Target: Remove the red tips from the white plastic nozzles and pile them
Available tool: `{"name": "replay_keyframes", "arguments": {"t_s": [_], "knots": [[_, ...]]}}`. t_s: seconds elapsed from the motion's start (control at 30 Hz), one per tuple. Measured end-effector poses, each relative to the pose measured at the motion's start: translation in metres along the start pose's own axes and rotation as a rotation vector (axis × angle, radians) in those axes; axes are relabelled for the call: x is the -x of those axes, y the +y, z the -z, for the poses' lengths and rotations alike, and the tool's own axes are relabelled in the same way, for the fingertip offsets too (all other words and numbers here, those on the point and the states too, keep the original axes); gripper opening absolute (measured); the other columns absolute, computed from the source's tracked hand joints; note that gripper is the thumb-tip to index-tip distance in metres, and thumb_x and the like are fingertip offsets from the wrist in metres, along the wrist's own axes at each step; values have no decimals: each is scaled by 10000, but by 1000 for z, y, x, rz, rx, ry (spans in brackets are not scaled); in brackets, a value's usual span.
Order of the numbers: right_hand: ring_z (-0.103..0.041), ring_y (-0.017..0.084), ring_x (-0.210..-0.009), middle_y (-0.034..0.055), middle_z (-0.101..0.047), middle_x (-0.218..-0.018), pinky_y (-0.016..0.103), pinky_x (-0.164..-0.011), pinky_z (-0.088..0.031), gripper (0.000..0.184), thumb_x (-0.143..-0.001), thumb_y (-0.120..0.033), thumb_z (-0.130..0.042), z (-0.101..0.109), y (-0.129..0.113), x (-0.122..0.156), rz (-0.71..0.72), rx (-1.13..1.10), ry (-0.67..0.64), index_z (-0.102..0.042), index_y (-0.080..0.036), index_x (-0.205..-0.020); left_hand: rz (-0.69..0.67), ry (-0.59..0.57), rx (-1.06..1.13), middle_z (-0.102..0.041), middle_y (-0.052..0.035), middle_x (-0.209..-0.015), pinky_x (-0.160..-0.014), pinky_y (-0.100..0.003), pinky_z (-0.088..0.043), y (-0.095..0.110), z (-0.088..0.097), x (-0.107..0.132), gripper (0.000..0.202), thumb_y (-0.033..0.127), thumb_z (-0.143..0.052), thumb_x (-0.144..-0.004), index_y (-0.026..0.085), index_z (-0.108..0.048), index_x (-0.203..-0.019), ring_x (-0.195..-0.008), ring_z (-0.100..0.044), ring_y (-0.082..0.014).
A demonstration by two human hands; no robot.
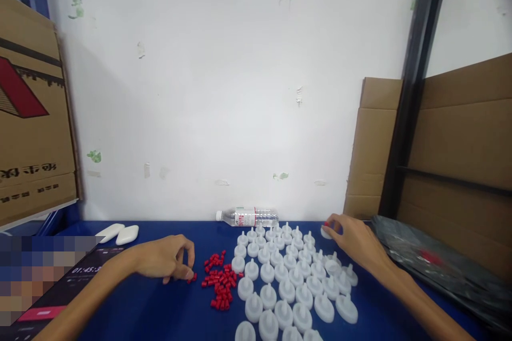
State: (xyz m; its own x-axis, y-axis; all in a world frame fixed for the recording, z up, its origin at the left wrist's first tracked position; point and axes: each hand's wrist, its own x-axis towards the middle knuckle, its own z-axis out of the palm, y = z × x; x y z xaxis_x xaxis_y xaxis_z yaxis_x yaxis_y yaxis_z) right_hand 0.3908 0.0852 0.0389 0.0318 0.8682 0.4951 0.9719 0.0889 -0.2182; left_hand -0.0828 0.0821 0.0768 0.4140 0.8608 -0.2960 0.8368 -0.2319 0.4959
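Note:
Red caps [220,279], small and tube-shaped, lie in a loose heap on the blue table [160,311]. To the left of the heap, my left hand [174,260] is closed, its fingertips pinching a red cap [194,277] low over the table. White nozzle caps [296,277], with round bases and upright spouts, stand in a crowd right of the heap. Beyond their back right side, my right hand [350,232] has its fingertips closed on a red cap [327,223] at the top of a white nozzle cap [325,233], which is partly hidden by the fingers.
A clear plastic bottle [248,217] lies on its side against the wall. Two white rounded objects [127,235] and a phone-like screen [72,282] are at left. Grey plastic bags [424,261] lie at right. Cardboard [36,117] stands left, with more cardboard [460,170] right.

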Motion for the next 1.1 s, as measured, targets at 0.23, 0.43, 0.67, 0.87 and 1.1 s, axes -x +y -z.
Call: {"name": "replay_keyframes", "arguments": {"t_s": [0.23, 0.43, 0.67, 0.87, 1.1], "knots": [[-688, 219, -637, 34, -734, -685, 277, -568, -366, 136, -861, -305, -636, -11, 14, 2, 3, -20, -142, -715, -209, -804, 15, -53, 50, -662, 13, -687, -542, -247, -432, -1, -2, -3, 349, 403, -752, -643, 194, -608, -882, -563, -626, -172], [-679, 268, -1053, 76, -757, -1110, 334, -915, -466, 437, -1028, -502, -375, -5, -5, 4, 188, -144, -190, -716, -231, -1064, -5, -39, 58, -608, 33, -606, -546, -244, -407, -4, -5, -8, 242, 331, -731, -619, 195, -624, -788, -578, -572, -161], [-686, 288, -1075, 73, -769, -1070, 356, -979, -486, 593, -1047, -574, -281, -4, -19, 15, 301, -225, -295, -752, -219, -977, 3, -30, 45, -636, 24, -605, -521, -234, -396, -5, -8, -11, 154, 263, -667, -581, 196, -631, -715, -558, -574, -153], [-680, 300, -1088, 84, -756, -1131, 397, -980, -485, 583, -1065, -535, -264, 5, -23, 15, 266, -234, -199, -742, -214, -978, 13, 16, 3, -671, 17, -599, -510, -229, -405, -1, -6, -7, 155, 200, -528, -538, 204, -614, -666, -576, -625, -172], [-695, 275, -1019, 64, -763, -1065, 397, -931, -501, 403, -1042, -477, -413, 13, -30, 12, 294, -195, 10, -735, -236, -1030, 13, 205, -156, -686, -20, -625, -517, -261, -379, 1, -7, -6, 114, 190, -520, -588, 201, -597, -670, -607, -635, -212]]}}
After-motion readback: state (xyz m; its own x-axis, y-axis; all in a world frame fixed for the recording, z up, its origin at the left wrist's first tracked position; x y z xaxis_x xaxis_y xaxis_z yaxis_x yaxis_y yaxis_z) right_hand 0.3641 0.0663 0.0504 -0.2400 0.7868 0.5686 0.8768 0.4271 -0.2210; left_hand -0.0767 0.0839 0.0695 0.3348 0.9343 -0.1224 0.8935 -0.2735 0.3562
